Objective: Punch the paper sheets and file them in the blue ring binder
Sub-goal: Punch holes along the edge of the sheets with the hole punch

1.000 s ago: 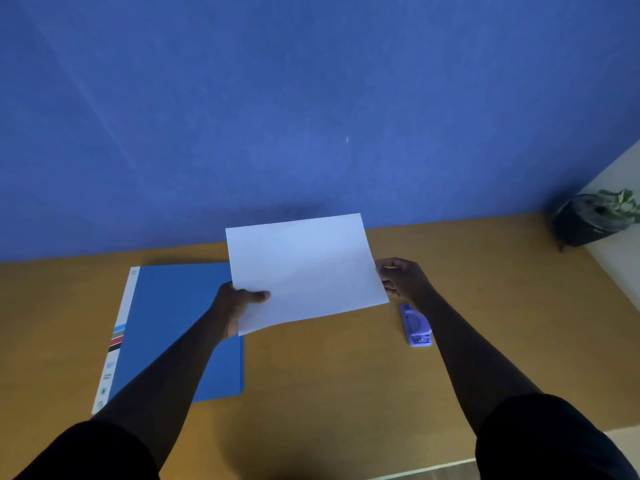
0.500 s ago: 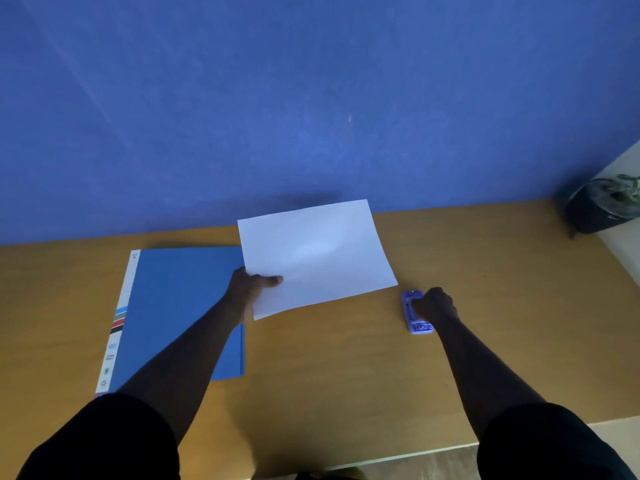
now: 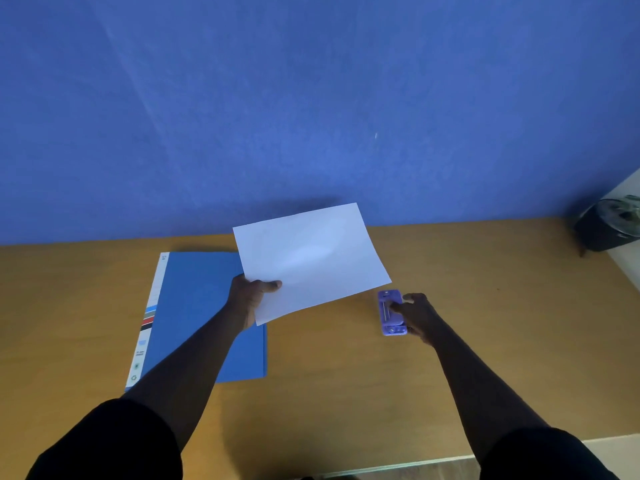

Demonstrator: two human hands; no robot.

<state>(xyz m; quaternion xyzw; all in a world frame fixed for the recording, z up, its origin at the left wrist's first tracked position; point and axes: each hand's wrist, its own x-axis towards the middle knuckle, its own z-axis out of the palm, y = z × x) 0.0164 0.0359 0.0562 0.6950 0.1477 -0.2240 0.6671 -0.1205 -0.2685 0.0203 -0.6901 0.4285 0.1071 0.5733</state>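
Observation:
White paper sheets (image 3: 311, 261) are held above the wooden desk by my left hand (image 3: 251, 294), which pinches their near left corner with the thumb on top. The closed blue ring binder (image 3: 197, 306) lies flat on the desk under my left arm, its white labelled spine to the left. A small purple hole punch (image 3: 390, 311) sits on the desk just right of the sheets. My right hand (image 3: 417, 315) rests against its right side, fingers curled around it.
A blue wall stands right behind the wooden desk (image 3: 346, 393). A dark plant pot (image 3: 606, 230) sits at the far right corner beside a white surface. The desk's front edge runs along the bottom right.
My right hand let go of the sheets' right edge and dropped onto the hole punch. My left hand alone now holds the sheets, shifted slightly right.

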